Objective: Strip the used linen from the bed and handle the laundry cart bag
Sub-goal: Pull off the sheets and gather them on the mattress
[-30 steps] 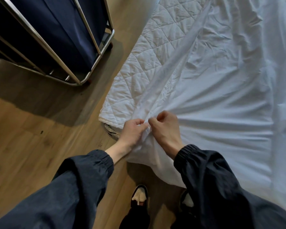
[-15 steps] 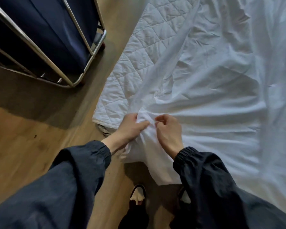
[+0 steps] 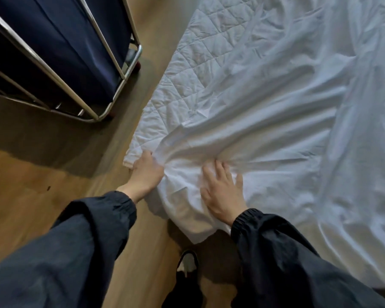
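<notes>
A crumpled white sheet (image 3: 276, 121) covers most of the bed, bunched at the near corner. Beneath it a quilted white mattress pad (image 3: 196, 70) is bared along the left edge. My left hand (image 3: 146, 172) grips a gather of the sheet at the bed's corner, with its fingers hidden in the cloth. My right hand (image 3: 222, 192) lies flat on the bunched sheet with fingers spread. The laundry cart (image 3: 118, 70) with its dark blue bag (image 3: 76, 41) stands at upper left, apart from both hands.
Wooden floor (image 3: 31, 196) runs between the cart and the bed. The cart's chrome frame and its wheels sit close to the bed's left edge. My shoe (image 3: 187, 263) stands on the floor below the hanging sheet corner.
My right hand let go of its pinch and now lies flat with fingers spread. My left hand slid left to the corner. More of the sheet is gathered toward me.
</notes>
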